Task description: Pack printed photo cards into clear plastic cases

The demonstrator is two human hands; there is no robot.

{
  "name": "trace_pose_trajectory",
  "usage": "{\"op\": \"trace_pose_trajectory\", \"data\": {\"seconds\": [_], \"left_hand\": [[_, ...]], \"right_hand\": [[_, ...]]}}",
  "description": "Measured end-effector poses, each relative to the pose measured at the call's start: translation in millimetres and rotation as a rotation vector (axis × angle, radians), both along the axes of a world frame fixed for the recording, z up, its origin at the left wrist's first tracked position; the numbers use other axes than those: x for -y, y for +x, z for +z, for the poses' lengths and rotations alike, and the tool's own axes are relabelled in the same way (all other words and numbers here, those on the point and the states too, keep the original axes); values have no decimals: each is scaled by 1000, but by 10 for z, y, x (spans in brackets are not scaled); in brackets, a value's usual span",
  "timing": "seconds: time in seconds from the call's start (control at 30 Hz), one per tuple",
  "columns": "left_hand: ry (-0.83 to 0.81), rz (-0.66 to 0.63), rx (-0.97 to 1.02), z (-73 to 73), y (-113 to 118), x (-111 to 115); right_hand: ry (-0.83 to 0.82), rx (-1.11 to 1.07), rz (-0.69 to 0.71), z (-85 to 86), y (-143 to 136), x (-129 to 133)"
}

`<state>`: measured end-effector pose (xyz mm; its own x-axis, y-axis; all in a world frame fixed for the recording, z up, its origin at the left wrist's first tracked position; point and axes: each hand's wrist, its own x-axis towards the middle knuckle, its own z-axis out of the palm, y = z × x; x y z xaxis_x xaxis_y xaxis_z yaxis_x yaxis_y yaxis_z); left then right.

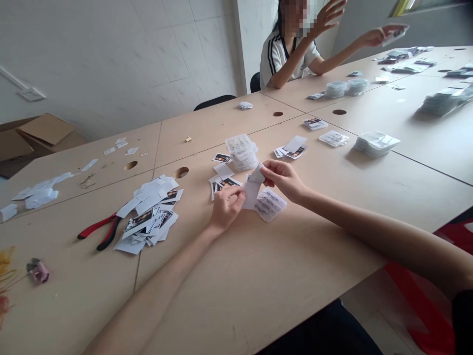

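Observation:
Between my two hands is a white paper card [253,191], its blank side toward me. My left hand [226,206] pinches its lower left edge, and my right hand [283,178] grips the upper right corner. Just below the card, a clear plastic case [270,204] with small items in compartments lies on the table, partly covered by the card. Behind my hands stands a stack of similar clear cases [242,152]. Printed cards [229,183] lie loose beside my left hand, some with dark pictures. More cards [291,147] rest beyond my right hand.
A big heap of cards [151,217] lies at the left, over red-and-black pliers [107,228]. Stacked clear packs [376,143] stand to the right. Across the table [207,296] a person [291,54] sits holding a clear pack. An open cardboard box [46,129] is at far left.

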<state>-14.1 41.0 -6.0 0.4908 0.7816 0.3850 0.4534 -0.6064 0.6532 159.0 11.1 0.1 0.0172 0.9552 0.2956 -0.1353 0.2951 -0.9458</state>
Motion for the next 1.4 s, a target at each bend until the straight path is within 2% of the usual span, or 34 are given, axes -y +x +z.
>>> {"op": "trace_pose_trajectory", "data": {"seconds": [0.27, 0.53, 0.77, 1.07, 1.13, 1.27, 1.4], "left_hand": [[9, -17, 14, -3, -3, 1], [6, -25, 24, -11, -4, -2], [1, -7, 29, -10, 3, 2], [-47, -11, 53, -21, -6, 7], [-67, -9, 62, -16, -6, 8], [-85, -6, 77, -9, -7, -2], [-98, 14, 102, -37, -16, 0]], "right_hand": [[-89, -143, 71, -57, 45, -54], [-143, -200, 84, -28, 70, -52], [-211, -338, 116, 12, 75, -25], [-228, -443, 139, 10, 107, -47], [-225, -522, 124, 50, 169, -70], [-210, -626, -6, 101, 310, -139], [-274, -579, -48, -1, 315, -196]]}}
